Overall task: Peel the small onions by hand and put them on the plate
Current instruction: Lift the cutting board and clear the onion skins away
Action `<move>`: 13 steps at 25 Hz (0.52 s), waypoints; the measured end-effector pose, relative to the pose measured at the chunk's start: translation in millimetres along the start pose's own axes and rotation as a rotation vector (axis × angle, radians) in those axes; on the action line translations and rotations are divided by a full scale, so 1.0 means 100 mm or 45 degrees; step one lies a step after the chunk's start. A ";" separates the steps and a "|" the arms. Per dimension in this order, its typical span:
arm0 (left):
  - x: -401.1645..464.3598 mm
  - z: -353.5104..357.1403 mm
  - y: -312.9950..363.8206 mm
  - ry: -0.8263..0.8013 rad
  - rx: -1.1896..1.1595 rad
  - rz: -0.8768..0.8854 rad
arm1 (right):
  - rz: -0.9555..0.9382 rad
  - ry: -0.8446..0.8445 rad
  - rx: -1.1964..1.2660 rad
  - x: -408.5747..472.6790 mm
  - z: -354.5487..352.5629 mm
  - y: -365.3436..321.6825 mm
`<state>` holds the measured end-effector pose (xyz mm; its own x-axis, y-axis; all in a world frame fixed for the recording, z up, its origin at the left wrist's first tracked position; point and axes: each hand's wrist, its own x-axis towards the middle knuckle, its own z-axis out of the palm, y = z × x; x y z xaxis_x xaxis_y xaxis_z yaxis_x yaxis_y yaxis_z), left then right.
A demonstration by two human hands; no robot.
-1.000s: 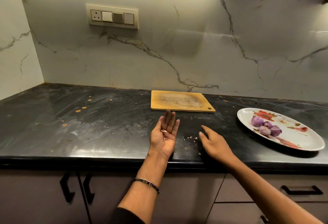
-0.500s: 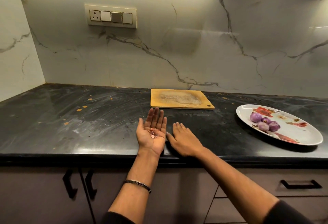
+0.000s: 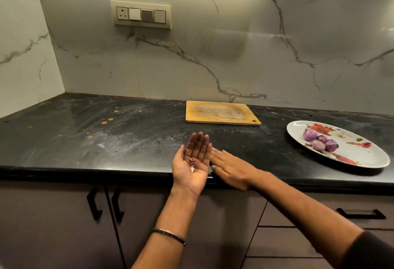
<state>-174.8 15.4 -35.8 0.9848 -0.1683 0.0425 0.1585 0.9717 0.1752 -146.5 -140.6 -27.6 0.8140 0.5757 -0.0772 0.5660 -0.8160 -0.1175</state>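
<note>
Left wrist: a thin metal bangle is worn, dark and silvery, with a brighter glint on top.
Left forearm: left bare; no sleeve is seen up to the frame's lower edge.
Right forearm: bare from the wrist upward.
Right sleeve: dark fabric is seen at the lower right corner.

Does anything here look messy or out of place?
Yes: the dark countertop has pale smears and small orange spots left of the cutting board, and the left hand cups loose onion skins.
</note>
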 end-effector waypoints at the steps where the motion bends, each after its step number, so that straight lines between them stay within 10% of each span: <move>1: -0.05 0.02 -0.01 0.013 -0.001 -0.011 | -0.011 0.002 -0.001 -0.01 0.00 0.01; 13: -0.70 -0.76 -0.51 0.339 0.106 -0.462 | 0.258 0.122 0.522 -0.08 -0.12 0.31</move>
<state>-246.9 -9.7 -122.7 0.8522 -0.4365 -0.2884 0.5012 0.8393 0.2107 -133.9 -171.2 -19.0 0.9221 0.3837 -0.0495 0.3116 -0.8125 -0.4926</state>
